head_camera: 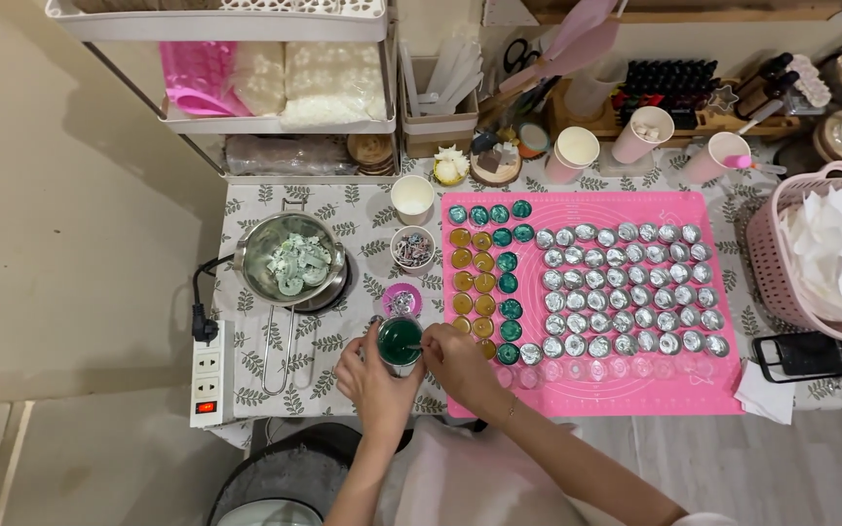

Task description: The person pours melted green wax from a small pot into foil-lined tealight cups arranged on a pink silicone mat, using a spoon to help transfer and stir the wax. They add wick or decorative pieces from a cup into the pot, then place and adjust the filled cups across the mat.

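Observation:
My left hand (pixel 370 375) wraps around a small cup of dark green liquid (pixel 400 342) at the table's near edge. My right hand (pixel 457 368) pinches a thin stick whose tip rests in that cup. Just right lies a pink silicone mat (pixel 626 394) holding several rows of small silver foil cups (pixel 626 287). Along the mat's left side stand columns of cups filled with green (pixel 509 282) and amber (pixel 473 282) material. Several clear empty cups (pixel 616 368) line the mat's near row.
A steel saucepan (pixel 291 261) with pale green chunks sits on a hotplate at left, a white power strip (pixel 207 375) beside it. Paper cups (pixel 411 198), a small bowl (pixel 411 247), a pink lidded dish (pixel 402 301), a pink basket (pixel 816 253) and a phone (pixel 804 356) surround the mat.

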